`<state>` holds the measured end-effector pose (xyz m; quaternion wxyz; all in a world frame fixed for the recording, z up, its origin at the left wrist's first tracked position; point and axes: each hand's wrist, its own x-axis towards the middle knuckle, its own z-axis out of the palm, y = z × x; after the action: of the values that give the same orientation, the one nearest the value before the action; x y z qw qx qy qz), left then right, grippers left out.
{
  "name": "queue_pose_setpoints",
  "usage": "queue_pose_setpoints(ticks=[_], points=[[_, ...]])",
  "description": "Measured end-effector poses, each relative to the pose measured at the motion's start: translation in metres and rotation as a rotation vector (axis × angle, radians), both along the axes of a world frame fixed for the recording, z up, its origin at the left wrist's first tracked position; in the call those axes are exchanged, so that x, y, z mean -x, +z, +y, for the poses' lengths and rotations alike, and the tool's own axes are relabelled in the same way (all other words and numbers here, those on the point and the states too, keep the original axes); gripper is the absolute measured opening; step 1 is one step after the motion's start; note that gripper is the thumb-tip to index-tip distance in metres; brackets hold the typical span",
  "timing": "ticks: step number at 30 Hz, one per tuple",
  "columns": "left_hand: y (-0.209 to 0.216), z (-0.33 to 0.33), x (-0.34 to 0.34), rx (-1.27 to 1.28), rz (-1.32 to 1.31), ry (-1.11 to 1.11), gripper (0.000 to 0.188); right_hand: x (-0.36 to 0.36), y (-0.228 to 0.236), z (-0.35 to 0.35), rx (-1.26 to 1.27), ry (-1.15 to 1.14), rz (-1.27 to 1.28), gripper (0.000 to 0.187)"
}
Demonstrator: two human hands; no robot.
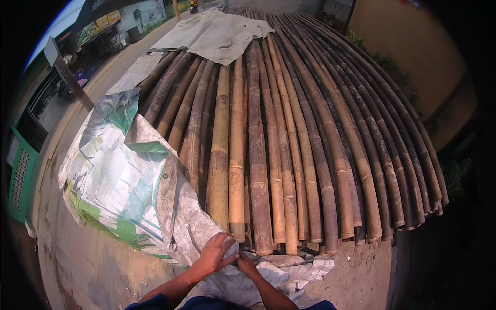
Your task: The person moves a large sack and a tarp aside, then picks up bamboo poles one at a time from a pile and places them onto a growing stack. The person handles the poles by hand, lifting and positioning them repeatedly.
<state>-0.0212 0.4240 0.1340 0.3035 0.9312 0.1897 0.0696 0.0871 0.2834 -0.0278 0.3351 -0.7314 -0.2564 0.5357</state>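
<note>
A big stack of long bamboo poles [261,181], brown and tan, spreads away from me with its cut ends facing me. Over its near left side lies a worn white, green and grey tarpaulin [119,181], creased and folded back. At the near ends of the poles, my left hand [214,254] is closed on a bunched edge of the tarpaulin. Close beside it, my right hand [247,264] is closed too, pinching the same crumpled material. More crumpled pale sheeting [279,274] hangs below the pole ends, partly behind my forearms.
A grey sheet [217,39] covers the far part of the stack. Left of it, a post [70,80] stands beside a road, with a green panel [23,181] at the far left edge. A tan wall [413,57] rises on the right. Dusty concrete ground [356,274] shows underneath.
</note>
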Motion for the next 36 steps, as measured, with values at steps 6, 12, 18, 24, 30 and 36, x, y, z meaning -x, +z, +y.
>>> queue_pose_setpoints(ticks=[6,12,18,24,30,36], points=[[-0.012,0.012,-0.015,-0.375,0.31,-0.172,0.062,-0.002,0.0,-0.007,-0.068,0.026,0.194,0.07],[-0.007,0.012,0.015,-0.459,0.465,-0.139,0.059,0.007,0.007,-0.017,-0.108,0.172,0.109,0.077],[-0.007,0.012,0.081,-0.318,0.644,-0.056,0.056,0.019,0.013,-0.019,-0.089,0.403,0.084,0.079],[-0.015,0.003,0.133,-0.163,0.769,0.118,0.055,0.016,0.014,-0.024,-0.051,0.033,0.288,0.079],[-0.023,0.0,0.152,-0.123,0.779,0.223,0.053,-0.032,0.017,-0.005,-0.015,-0.241,0.261,0.074],[-0.029,0.003,0.175,-0.041,0.829,0.318,0.053,-0.059,0.025,0.042,-0.007,-0.308,0.266,0.067]])
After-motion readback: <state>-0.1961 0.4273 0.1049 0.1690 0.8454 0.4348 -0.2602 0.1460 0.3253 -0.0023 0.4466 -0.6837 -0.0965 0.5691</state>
